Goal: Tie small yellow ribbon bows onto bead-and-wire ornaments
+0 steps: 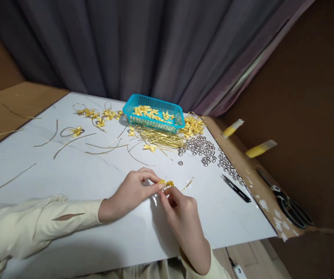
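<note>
A small yellow ribbon bow (169,183) is held just above the white tabletop, at the middle of the view. My left hand (133,190) comes in from the left and pinches the bow's left side between thumb and forefinger. From below right, my right hand (184,213) is closed at the bow's lower edge, its fingertips nearly touching those of the left. What lies between the right fingertips is partly hidden. A short gold wire tie (188,185) shows just right of the bow; whether it joins the bow I cannot tell.
Behind my hands stands a blue basket (154,124) with yellow bows inside. Gold ties (161,138) are heaped before it, beside a pile of silver bells or beads (200,146). Black snips (236,188) lie at right, scissors (289,205) beyond. Finished-looking looped bows (76,131) are at left.
</note>
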Available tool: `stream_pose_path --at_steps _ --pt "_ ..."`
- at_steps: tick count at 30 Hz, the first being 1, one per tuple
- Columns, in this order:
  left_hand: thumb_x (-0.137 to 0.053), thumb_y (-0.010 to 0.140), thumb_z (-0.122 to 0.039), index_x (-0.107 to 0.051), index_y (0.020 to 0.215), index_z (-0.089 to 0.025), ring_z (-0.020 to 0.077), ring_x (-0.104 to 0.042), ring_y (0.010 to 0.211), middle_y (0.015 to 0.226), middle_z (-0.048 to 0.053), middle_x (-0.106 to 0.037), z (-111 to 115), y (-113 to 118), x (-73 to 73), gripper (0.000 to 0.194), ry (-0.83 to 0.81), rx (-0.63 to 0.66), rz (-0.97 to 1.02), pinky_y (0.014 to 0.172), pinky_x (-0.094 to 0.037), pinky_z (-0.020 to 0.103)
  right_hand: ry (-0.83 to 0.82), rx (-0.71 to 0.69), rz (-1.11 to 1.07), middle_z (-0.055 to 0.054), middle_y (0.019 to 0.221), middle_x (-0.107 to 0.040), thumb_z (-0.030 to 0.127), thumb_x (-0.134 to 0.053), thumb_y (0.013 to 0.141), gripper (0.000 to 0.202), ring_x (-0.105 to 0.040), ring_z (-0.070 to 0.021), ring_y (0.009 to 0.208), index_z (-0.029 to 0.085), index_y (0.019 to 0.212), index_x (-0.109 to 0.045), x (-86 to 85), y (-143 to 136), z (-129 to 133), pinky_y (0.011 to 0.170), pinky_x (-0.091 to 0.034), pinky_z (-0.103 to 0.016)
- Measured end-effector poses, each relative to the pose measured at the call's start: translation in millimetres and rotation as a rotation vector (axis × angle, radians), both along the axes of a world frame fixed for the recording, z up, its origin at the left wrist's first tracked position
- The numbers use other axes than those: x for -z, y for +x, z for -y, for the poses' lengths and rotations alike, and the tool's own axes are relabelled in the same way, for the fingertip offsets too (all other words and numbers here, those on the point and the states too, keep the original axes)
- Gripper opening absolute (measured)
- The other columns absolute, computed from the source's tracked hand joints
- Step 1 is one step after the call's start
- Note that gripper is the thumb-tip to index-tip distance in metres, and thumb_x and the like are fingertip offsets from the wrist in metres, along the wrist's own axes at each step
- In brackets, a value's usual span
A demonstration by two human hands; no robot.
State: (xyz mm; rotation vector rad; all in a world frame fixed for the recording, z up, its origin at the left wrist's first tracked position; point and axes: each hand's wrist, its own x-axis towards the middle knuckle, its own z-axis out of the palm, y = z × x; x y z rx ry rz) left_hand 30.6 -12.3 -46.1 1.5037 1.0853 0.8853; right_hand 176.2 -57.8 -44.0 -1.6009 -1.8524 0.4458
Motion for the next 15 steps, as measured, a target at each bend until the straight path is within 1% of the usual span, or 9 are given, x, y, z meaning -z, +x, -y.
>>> stream_pose_path --at_steps 4,10,12,15 --pt "-0.064 0.074 -0.026 -0.067 0.069 -0.017 0.0166 -0.059 0.082 0.083 0.003 -0.064 -0.8 -0.2 -0.3 0.012 0.022 -0.010 -0.013 0.076 -0.043 0.028 -0.128 -0.022 -0.086 0.007 0.044 -0.032 0.029 -0.042 0.085 0.029 -0.029 -0.0072 0.038 0.018 0.059 -0.046 -4.5 1.6 -3.4 0.041 -0.023 -0.020" --pt "-0.066 0.074 -0.025 -0.068 0.068 -0.017 0.0174 -0.058 0.085 0.081 0.004 -0.065 -2.9 0.1 0.3 0.010 0.088 -0.014 0.028 0.079 -0.043 0.029 -0.279 -0.076 -0.210 0.006 0.046 -0.034 0.036 -0.040 0.088 0.034 -0.031 -0.0081 0.042 0.019 0.058 -0.040 -5.3 7.0 -6.9 0.044 -0.024 -0.021" --pt "-0.066 0.073 -0.025 -0.069 0.068 -0.017 0.0174 -0.058 0.084 0.080 0.004 -0.065 -3.4 0.4 -1.7 0.010 0.061 0.000 0.048 0.078 -0.043 0.029 -0.303 -0.072 -0.246 0.006 0.045 -0.034 0.038 -0.040 0.088 0.037 -0.032 -0.0084 0.043 0.020 0.055 -0.038 -5.4 8.0 -7.5 0.045 -0.025 -0.022" --pt "-0.068 0.071 -0.026 -0.071 0.067 -0.017 0.0183 -0.059 0.086 0.085 0.005 -0.067 -3.2 0.5 -7.5 0.010 -0.081 0.007 0.108 0.079 -0.043 0.028 -0.309 -0.064 -0.292 0.005 0.044 -0.035 0.039 -0.040 0.088 0.039 -0.034 -0.0087 0.043 0.020 0.054 -0.038 -7.0 8.4 -7.6 0.046 -0.026 -0.022"
